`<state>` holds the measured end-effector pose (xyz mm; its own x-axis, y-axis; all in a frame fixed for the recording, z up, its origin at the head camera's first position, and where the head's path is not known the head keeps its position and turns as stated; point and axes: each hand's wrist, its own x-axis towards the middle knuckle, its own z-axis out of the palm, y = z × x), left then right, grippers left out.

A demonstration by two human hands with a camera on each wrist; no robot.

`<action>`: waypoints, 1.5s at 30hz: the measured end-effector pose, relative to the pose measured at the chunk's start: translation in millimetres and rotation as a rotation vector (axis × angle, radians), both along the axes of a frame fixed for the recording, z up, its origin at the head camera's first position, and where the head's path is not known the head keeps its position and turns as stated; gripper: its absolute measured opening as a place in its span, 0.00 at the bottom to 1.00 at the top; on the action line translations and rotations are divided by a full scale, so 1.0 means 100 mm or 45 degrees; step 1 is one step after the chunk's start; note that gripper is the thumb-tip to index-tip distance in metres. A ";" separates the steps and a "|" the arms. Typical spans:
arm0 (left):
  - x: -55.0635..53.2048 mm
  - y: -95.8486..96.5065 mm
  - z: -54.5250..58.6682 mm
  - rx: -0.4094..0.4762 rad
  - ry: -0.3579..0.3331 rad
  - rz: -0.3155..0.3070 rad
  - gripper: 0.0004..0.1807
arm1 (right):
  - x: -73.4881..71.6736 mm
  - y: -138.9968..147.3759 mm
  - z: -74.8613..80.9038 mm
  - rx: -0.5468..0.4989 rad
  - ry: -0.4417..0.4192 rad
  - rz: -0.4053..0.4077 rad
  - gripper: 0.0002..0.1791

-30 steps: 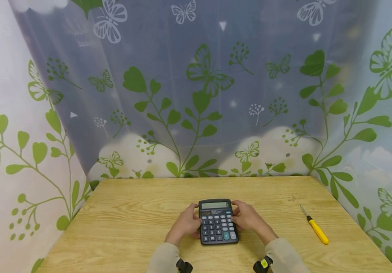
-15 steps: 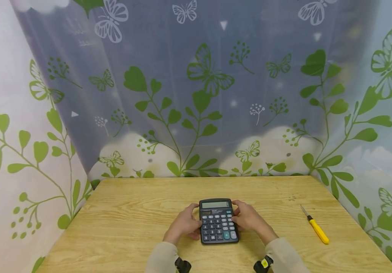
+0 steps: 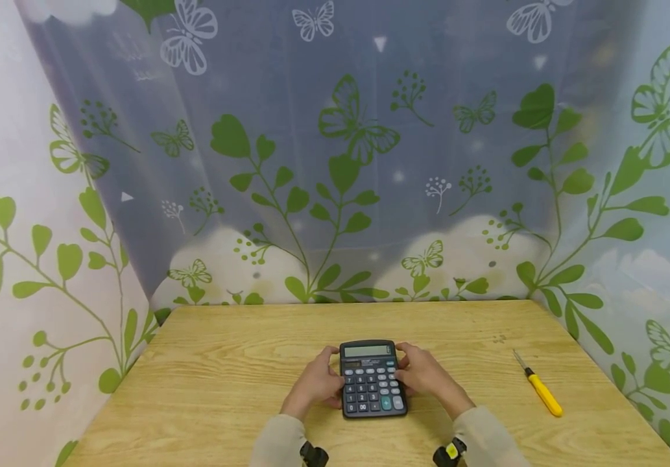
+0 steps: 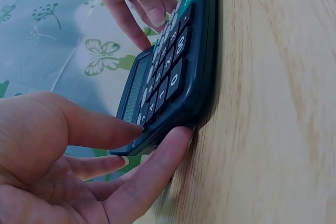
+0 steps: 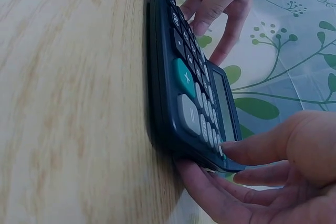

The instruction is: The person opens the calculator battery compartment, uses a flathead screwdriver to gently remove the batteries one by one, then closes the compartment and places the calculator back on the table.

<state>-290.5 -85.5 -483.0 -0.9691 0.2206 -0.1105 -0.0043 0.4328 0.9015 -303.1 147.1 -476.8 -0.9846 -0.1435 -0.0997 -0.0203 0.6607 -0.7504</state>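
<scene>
A dark calculator [image 3: 373, 379] with grey keys, a teal plus key and a display strip lies at the front middle of the wooden table [image 3: 212, 389]. My left hand [image 3: 316, 381] grips its left side, thumb on top near the 7 key, other fingers along the edge and below. On the opposite side my right hand [image 3: 425, 372] grips it likewise, its thumb at the right column of keys. In the left wrist view the calculator [image 4: 173, 72] sits close over the wood, fingers curled under its edge. The right wrist view shows fingertips under the calculator [image 5: 181, 93] too.
A screwdriver [image 3: 539, 387] with a yellow handle lies on the right of the table. Behind it are a few tiny bits [image 3: 499, 339]. A curtain [image 3: 335, 162] printed with butterflies and leaves hangs behind the table and along both sides.
</scene>
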 end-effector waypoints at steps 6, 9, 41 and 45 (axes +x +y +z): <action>0.02 0.00 -0.01 -0.024 -0.002 0.019 0.34 | 0.02 -0.02 0.00 0.017 0.012 0.010 0.32; 0.02 0.00 -0.01 -0.037 0.006 0.027 0.34 | 0.02 -0.02 0.00 0.025 0.008 0.014 0.32; 0.01 0.05 0.02 -0.064 -0.024 0.036 0.26 | -0.02 0.03 0.00 -0.009 -0.042 0.038 0.33; -0.01 0.04 0.01 -0.056 -0.034 0.034 0.25 | -0.02 0.03 0.00 -0.002 -0.042 0.036 0.33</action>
<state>-291.3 -81.1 -481.9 -0.9711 0.1890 -0.1455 -0.0404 0.4711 0.8811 -305.3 150.0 -476.5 -0.9763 -0.1718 -0.1318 -0.0144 0.6589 -0.7521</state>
